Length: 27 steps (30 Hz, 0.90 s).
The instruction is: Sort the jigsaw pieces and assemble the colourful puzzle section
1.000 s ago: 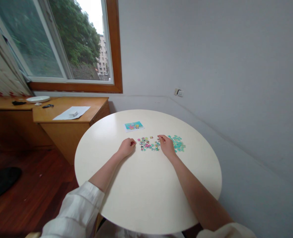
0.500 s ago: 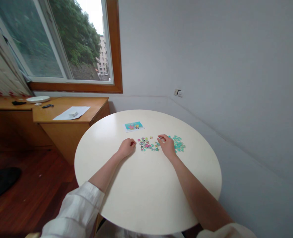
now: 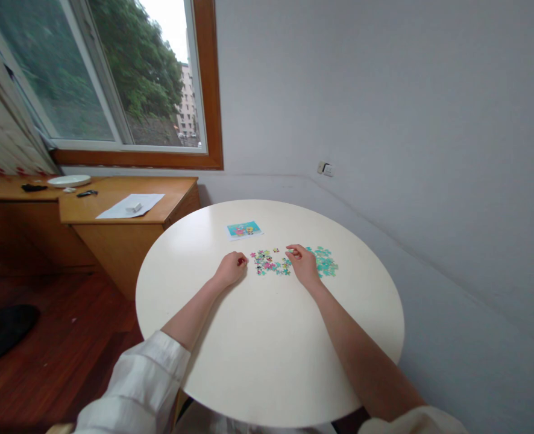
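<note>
My left hand [image 3: 231, 269] rests on the white round table [image 3: 258, 343], just left of a cluster of small puzzle pieces [image 3: 263, 264] in pink, yellow and green. Its fingers are curled in, and whatever they may hold is too small to make out. On the cluster's right side is my right hand [image 3: 305, 265], thumb and forefinger bent and slightly apart, with nothing plainly visible between them. Partly behind that hand lies a pile of turquoise puzzle pieces [image 3: 325, 262]. One loose yellow-and-dark puzzle piece [image 3: 276, 250] sits above the cluster.
A turquoise picture card [image 3: 244, 230] with cartoon figures lies farther back on the table. To the left, a wooden desk [image 3: 176, 202] carries a paper sheet [image 3: 113, 209], a small white block [image 3: 134, 208] and a white plate [image 3: 69, 181]. A wall stands behind and right.
My right hand has shifted very slightly, its fingertips a touch farther back and left. My left hand and the puzzle pieces look unmoved.
</note>
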Tool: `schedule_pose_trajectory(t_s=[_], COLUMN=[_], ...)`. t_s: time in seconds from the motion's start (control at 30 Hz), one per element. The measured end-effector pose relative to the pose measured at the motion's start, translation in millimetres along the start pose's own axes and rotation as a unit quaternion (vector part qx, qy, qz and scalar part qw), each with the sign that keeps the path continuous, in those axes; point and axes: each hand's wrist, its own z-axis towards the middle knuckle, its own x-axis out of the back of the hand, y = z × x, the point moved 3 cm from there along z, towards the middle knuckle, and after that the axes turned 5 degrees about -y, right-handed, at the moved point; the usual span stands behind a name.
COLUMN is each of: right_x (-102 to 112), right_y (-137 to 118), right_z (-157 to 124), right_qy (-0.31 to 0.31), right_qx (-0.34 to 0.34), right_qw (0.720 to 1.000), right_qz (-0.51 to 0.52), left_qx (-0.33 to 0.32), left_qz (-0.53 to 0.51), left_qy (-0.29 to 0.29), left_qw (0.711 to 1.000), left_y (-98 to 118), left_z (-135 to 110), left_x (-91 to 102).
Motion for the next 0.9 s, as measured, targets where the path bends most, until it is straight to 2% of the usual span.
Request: schedule_pose_trajectory(t_s=[0.1, 0.2, 0.33, 0.5, 0.67, 0.77, 0.9], right_x=[-2, -3, -4, -6, -7, -7, -6], right_y=[2, 4, 3, 2, -1, -2, 0], right_z=[0, 0, 0, -1, -2, -3, -3], right_qy=[-0.010, -0.019, -0.017, -0.019, -0.022, -0.022, -0.023], right_qx=[-0.006, -0.012, -0.009, -0.011, -0.010, -0.009, -0.008], right_qw=[1.000, 0.999, 0.999, 0.999, 0.999, 0.999, 1.000], right_qz=[0.008, 0.024, 0.026, 0.030, 0.023, 0.021, 0.011], left_qx=[0.002, 0.002, -0.070, -0.187, -0.202, -0.197, -0.222], left_qz=[-0.009, -0.001, 0.042, 0.084, 0.136, 0.137, 0.125], left_qy=[-0.003, 0.024, 0.071, 0.018, -0.061, -0.069, -0.054], left_qw=[1.000, 1.000, 0.994, 0.978, 0.968, 0.968, 0.966], left_y=[-1, 1, 20, 53, 61, 59, 61], left_z=[0, 0, -7, -25, -36, -36, -34], left_x=[0.0, 1.7, 4.4, -7.5, -22.4, -22.3, -17.4])
